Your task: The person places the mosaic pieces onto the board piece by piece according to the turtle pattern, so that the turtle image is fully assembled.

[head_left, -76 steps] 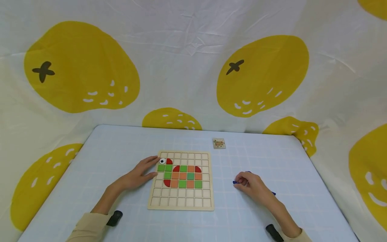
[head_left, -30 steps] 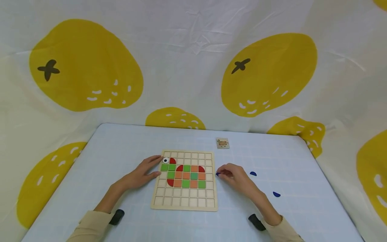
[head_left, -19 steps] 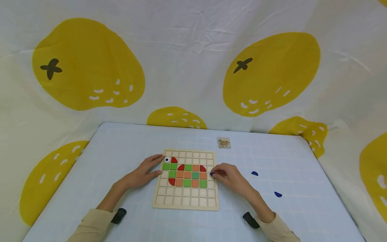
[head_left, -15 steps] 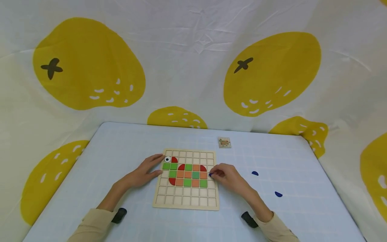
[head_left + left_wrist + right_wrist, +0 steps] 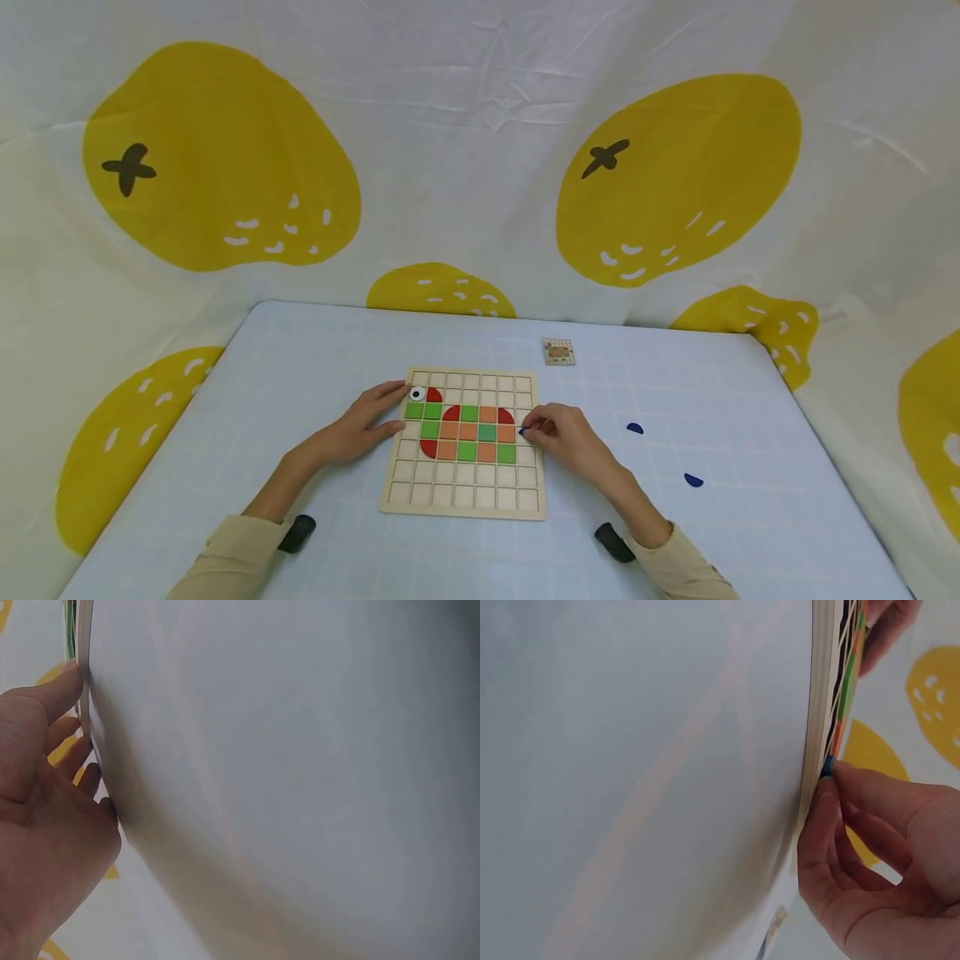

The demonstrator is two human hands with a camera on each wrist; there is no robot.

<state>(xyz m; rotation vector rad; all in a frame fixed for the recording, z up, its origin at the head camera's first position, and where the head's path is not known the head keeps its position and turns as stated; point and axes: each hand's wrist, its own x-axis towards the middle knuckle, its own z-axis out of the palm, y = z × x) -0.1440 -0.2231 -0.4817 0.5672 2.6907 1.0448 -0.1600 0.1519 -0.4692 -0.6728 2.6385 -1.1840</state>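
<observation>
A square wooden grid board (image 5: pixel 462 513) lies on the table, bearing coloured tiles that form an animal-like figure. Green tiles (image 5: pixel 467 452), orange tiles (image 5: pixel 447 451), a red quarter-round tile (image 5: pixel 428 448) and a round eye tile (image 5: pixel 417 394) are among them. My left hand (image 5: pixel 348 435) rests against the board's left edge, thumb and fingers extended. Between thumb and fingertips my right hand (image 5: pixel 567 439) pinches a small dark blue piece (image 5: pixel 826 766), over the grid column just right of the orange tile in the middle row. The fingers hide most of that piece.
Two dark blue half-round pieces lie right of my right hand, one farther back (image 5: pixel 635 428) and one nearer (image 5: pixel 693 480). Behind the board is a small picture card (image 5: pixel 558 352) with a grid figure. A white curtain (image 5: pixel 465 167) with yellow fruit prints hangs behind the table.
My right hand has moved left from the table onto the board's right side, carrying the blue piece. Two blue half-rounds it partly covered now show fully. The left hand stays at the edge.
</observation>
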